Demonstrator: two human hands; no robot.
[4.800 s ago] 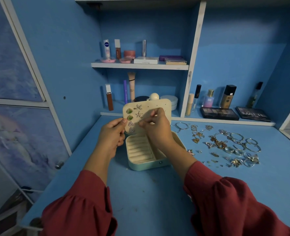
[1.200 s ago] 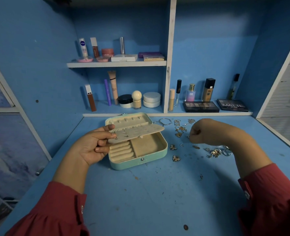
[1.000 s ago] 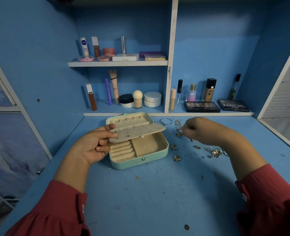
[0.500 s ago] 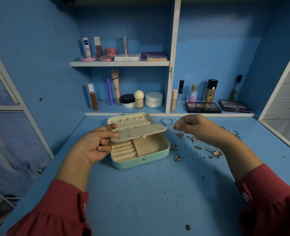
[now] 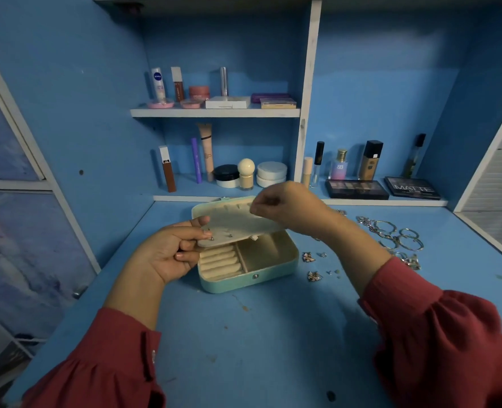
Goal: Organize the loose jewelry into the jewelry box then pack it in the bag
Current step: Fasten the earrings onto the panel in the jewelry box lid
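A mint green jewelry box (image 5: 244, 282) lies open on the blue desk (image 5: 258, 343), showing cream ring rolls and a bare compartment. My left hand (image 5: 170, 254) grips the left end of the cream earring panel (image 5: 238, 228) and holds it nearly flat over the box. My right hand (image 5: 285, 206) is over the panel's far right part, thumb and fingertips pinched together on something too small to make out. Loose earrings (image 5: 310, 257) lie just right of the box. Rings and hoops (image 5: 397, 237) lie farther right.
Cosmetics stand on the shelves behind: tubes, jars (image 5: 272, 173), bottles (image 5: 369, 160) and two eyeshadow palettes (image 5: 356, 189). A white upright (image 5: 305, 113) divides the shelving. No bag is in view.
My right hand has left the jewelry pile on the right and moved left, up over the earring panel. The left hand keeps its hold on the panel, lowered from upright earlier.
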